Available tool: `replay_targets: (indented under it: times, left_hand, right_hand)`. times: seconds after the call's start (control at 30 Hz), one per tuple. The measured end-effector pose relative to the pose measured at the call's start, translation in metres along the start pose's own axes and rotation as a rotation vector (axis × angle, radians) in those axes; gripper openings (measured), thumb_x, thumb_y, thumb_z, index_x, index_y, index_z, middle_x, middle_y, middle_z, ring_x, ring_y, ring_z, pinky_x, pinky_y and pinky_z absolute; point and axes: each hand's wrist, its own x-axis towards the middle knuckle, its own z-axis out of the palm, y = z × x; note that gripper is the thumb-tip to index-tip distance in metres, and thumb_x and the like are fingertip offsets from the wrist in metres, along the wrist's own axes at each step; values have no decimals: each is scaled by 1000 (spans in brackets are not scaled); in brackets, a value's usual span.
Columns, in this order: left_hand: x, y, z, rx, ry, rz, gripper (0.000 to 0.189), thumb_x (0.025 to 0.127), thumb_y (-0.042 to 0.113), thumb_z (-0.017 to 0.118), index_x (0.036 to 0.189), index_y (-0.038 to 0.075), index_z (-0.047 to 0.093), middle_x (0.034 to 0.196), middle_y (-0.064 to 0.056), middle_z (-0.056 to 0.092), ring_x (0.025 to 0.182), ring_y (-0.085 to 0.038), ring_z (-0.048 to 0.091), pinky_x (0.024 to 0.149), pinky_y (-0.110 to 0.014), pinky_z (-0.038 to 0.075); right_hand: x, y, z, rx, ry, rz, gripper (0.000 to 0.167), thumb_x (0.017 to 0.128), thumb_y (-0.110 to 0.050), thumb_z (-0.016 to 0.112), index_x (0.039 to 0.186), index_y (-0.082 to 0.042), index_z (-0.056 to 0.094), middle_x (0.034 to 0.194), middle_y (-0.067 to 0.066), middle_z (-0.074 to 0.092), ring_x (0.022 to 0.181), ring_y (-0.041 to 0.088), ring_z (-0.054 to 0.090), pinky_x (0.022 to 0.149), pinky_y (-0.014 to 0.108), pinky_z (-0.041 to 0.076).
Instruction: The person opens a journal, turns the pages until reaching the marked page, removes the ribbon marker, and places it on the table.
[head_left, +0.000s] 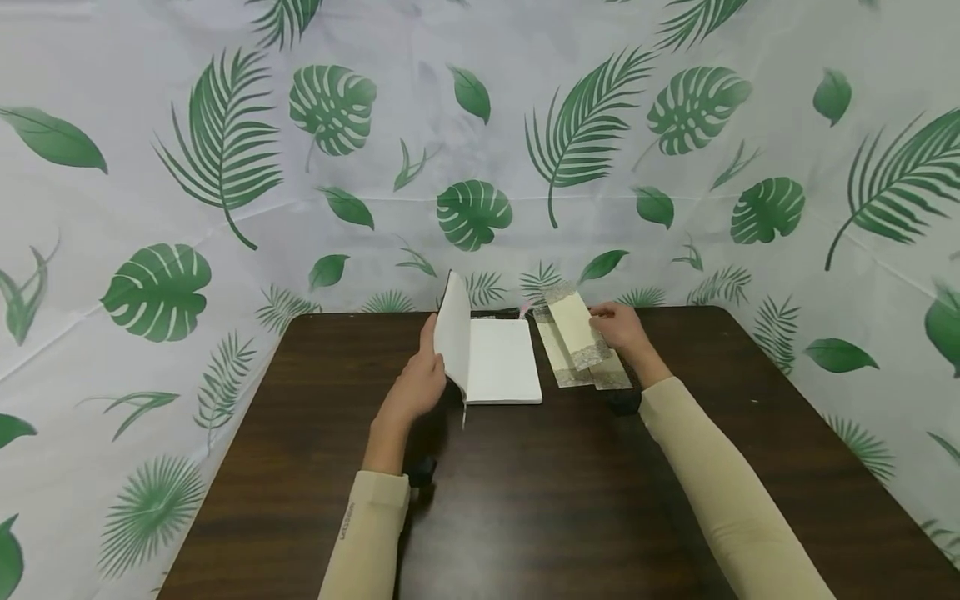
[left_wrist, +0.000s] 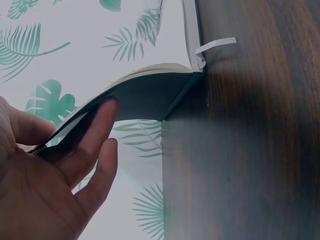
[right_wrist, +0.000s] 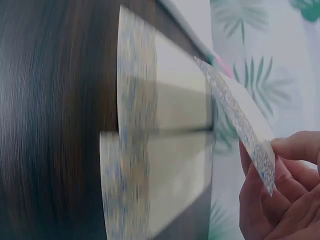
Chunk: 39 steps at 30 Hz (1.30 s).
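Note:
A notebook with blank white pages lies spread on the dark table, a ribbon marker sticking out from its spine. My left hand holds up its dark front cover, thumb on the page side and fingers behind. Between thumb and fingers, my right hand pinches a cream paper slip with patterned ends, tilted above the table. Beneath it, two similar paper slips lie partly overlapping, to the right of the notebook.
Behind the notebook, near the table's back edge, lie a dark object and something pink, both too small to identify. A white cloth with green leaves hangs behind the brown table.

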Motion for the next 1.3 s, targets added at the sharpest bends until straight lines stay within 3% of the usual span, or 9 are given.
replay_targets:
  times: [0.1, 0.23, 0.3, 0.47, 0.63, 0.73, 0.97, 1.13, 1.3]
  left_hand:
    - [-1, 1, 0, -12, -8, -7, 69, 117, 21, 31, 173, 27, -10, 127, -29, 71, 96, -34, 72, 88, -54, 50]
    - [1, 1, 0, -11, -20, 5, 70, 117, 20, 30, 173, 25, -11, 142, -32, 64, 110, -40, 73, 97, -58, 52]
    - [2, 1, 0, -12, -26, 12, 70, 117, 20, 30, 173, 24, -11, 153, -32, 56, 123, -42, 69, 106, -59, 50]
    - [2, 1, -6, -25, -23, 10, 70, 117, 20, 31, 173, 22, -11, 162, -33, 46, 143, -45, 57, 121, -62, 40]
    - [2, 0, -6, -27, -26, 19, 70, 116, 20, 30, 173, 19, -11, 166, -31, 41, 147, -45, 52, 123, -62, 38]
    - [2, 0, -4, -32, -35, 20, 70, 116, 21, 31, 173, 20, -11, 166, -31, 42, 146, -46, 53, 122, -62, 39]
    - [4, 0, -3, -41, -38, 26, 71, 116, 21, 31, 173, 22, -11, 167, -31, 39, 149, -45, 50, 123, -63, 37]
    - [6, -1, -5, -52, -34, 27, 71, 116, 21, 31, 173, 24, -12, 170, -29, 36, 153, -44, 45, 125, -62, 34]
    - [3, -1, -2, -54, -60, 15, 71, 116, 21, 30, 173, 23, -13, 173, -27, 31, 156, -43, 41, 127, -62, 31]
  right_hand:
    - [1, 13, -17, -11, 20, 23, 45, 111, -18, 51, 148, 6, 58, 154, 31, 52, 129, 49, 57, 96, 52, 53]
    - [-1, 27, -37, -27, 55, 57, 45, 110, -17, 49, 147, 7, 58, 152, 34, 53, 134, 49, 55, 105, 58, 50]
    - [-2, 34, -45, -26, 65, 79, 45, 110, -18, 49, 146, 8, 58, 151, 34, 52, 132, 49, 54, 105, 59, 49]
    - [-5, 47, -56, -12, 72, 126, 46, 110, -18, 47, 147, 8, 56, 151, 35, 51, 130, 48, 54, 101, 57, 50]
    - [-7, 61, -62, -21, 87, 152, 48, 110, -19, 45, 148, 9, 55, 151, 36, 50, 128, 48, 55, 99, 55, 51]
    - [-11, 67, -65, -48, 90, 176, 52, 111, -23, 43, 150, 9, 53, 153, 36, 49, 133, 51, 52, 104, 60, 50]
    - [-20, 60, -70, -258, 31, 268, 69, 111, -43, 36, 162, 3, 34, 162, 34, 38, 144, 58, 41, 113, 77, 30]
    - [-22, 46, -66, -338, -18, 278, 73, 110, -45, 37, 164, 3, 28, 164, 36, 34, 144, 61, 38, 114, 79, 26]
    - [-29, 36, -54, -381, -33, 265, 73, 111, -46, 39, 167, -1, 26, 164, 35, 37, 142, 61, 42, 113, 77, 29]
